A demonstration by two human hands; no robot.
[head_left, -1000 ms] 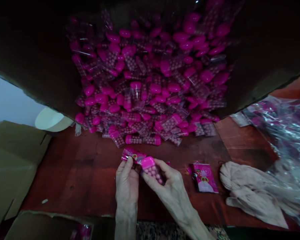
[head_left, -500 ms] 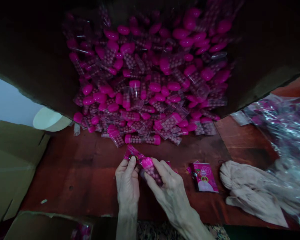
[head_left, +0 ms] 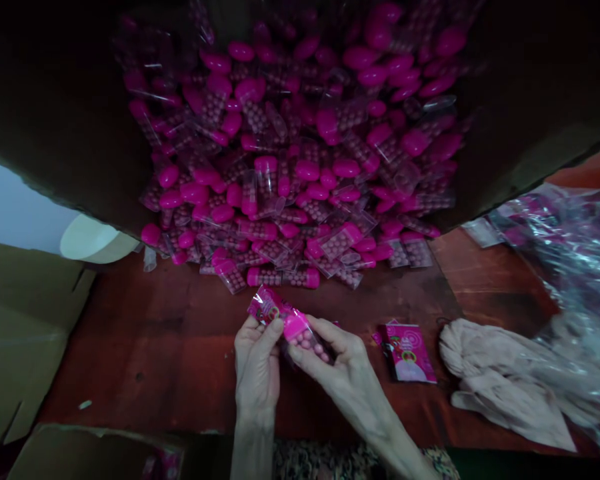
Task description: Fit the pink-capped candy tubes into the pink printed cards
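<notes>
My left hand is closed on a pink printed plastic wrapper, with the thumb pressed on its lower part. A clear candy tube with a bright pink cap and pink balls inside is held between the thumb and fingers of my right hand. Its capped end lies against the wrapper; I cannot tell how much of it is inside. Just beyond both hands is a large pile of similar candy tubes, spilling from a dark box. Several flat pink wrappers lie stacked to the right.
The box's walls rise on both sides of the pile. A crumpled pale cloth and clear plastic bags occupy the right. On the left stand a white bowl and cardboard boxes. The reddish wooden tabletop runs beneath.
The wrapper and tube have turned slightly, and more of the wrapper's printed face shows around the tube's cap. Both hands stay close together; the view has shifted a little.
</notes>
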